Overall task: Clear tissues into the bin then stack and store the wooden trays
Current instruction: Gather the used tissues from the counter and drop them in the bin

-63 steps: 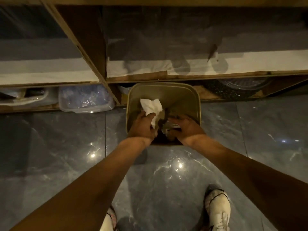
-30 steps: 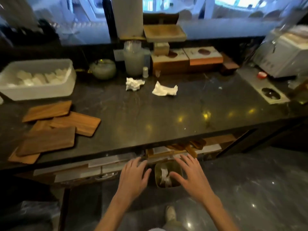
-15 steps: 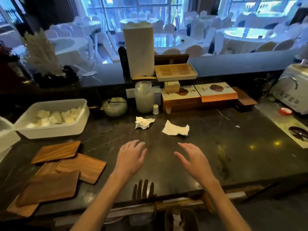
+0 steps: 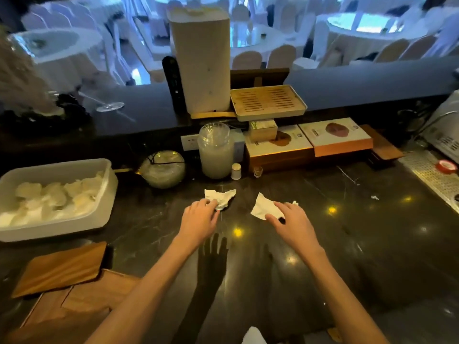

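Touching: left hand (image 4: 198, 219) on crumpled tissue (image 4: 221, 198); right hand (image 4: 289, 223) on flat tissue (image 4: 263, 207).

On the dark counter (image 4: 347, 244), the left hand (image 4: 198, 220) rests its fingertips on a crumpled tissue (image 4: 221, 197) at 12 o'clock. The right hand (image 4: 289, 223) covers a flatter tissue (image 4: 263, 207) at 1 o'clock. Wooden trays (image 4: 59, 269) lie overlapped at 8 o'clock, below a white tub (image 4: 109, 184).

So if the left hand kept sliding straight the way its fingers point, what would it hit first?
The crumpled tissue: the left hand already has its fingers at its near edge. Beyond it, probably the cloudy glass jar, though depth is unclear.
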